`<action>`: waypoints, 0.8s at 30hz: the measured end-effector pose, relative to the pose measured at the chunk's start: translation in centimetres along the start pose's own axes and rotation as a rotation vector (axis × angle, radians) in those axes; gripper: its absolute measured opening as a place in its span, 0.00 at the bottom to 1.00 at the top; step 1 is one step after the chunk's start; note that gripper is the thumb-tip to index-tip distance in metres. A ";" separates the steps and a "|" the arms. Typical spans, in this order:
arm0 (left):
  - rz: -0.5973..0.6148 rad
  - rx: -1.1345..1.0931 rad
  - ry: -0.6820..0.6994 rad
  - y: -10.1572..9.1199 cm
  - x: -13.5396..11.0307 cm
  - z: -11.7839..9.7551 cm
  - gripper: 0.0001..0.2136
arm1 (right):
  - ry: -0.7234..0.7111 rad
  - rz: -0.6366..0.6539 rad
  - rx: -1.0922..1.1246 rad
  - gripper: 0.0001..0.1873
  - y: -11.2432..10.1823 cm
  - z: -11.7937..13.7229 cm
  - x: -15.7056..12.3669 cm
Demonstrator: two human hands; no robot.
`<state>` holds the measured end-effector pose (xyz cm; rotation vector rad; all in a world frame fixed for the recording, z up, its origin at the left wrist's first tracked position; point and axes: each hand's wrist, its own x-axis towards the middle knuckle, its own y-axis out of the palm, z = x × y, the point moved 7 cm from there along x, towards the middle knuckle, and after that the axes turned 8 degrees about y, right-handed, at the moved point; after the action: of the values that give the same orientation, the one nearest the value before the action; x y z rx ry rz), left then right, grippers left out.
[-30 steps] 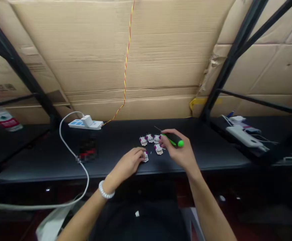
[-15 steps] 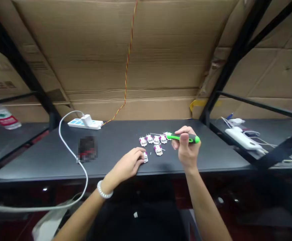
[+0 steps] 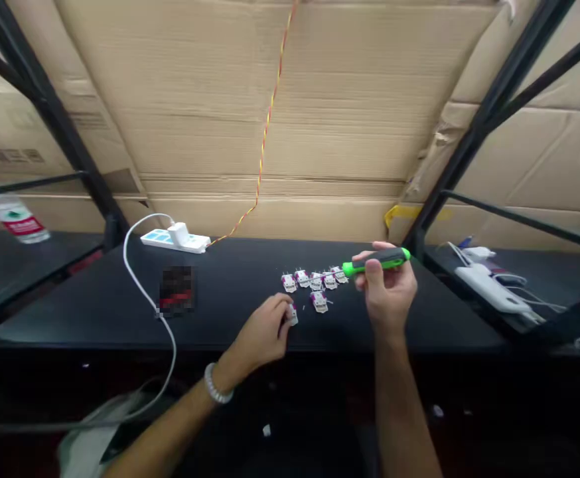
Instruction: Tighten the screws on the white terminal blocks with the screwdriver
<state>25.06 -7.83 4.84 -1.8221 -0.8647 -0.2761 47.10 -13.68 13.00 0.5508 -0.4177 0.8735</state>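
My right hand (image 3: pixel 389 292) is closed around a screwdriver (image 3: pixel 377 261) with a green and black handle. Its thin shaft points left and slightly down, over a row of small white-and-purple parts (image 3: pixel 316 281). At the near edge of the table, my left hand (image 3: pixel 265 332) has its fingertips closed on another small white-and-purple part (image 3: pixel 293 315), partly hidden by the fingers. One more such part (image 3: pixel 319 302) lies between the hands, just in front of the row. What exactly these parts are is too small to tell.
On the black table (image 3: pixel 240 265), a white power strip (image 3: pixel 175 240) with a plugged-in charger stands back left. A white cable (image 3: pixel 138 285) runs down past a blurred dark object (image 3: pixel 176 291). Black frame posts (image 3: pixel 462 156) flank both sides, with cardboard (image 3: pixel 195 99) behind.
The screwdriver has tilted, its handle end now higher, and my right hand has shifted a little right. My left hand stays on its part. The whole view has moved slightly.
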 end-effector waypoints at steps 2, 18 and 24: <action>-0.008 0.020 -0.012 0.2 -0.1 0.0 0.08 | -0.047 -0.027 -0.074 0.22 0.4 0.5 -0.4; -0.019 0.047 -0.051 0.2 -0.1 -0.2 0.07 | -0.034 0.205 -0.199 0.26 4.7 -2.1 -3.0; -0.023 0.041 -0.059 0.2 -0.1 -0.3 0.08 | -0.037 0.214 -0.216 0.28 4.8 -2.6 -3.2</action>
<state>25.19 -8.18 4.78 -1.7905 -0.9264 -0.2187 41.73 -11.51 10.54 0.3273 -0.6049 1.0092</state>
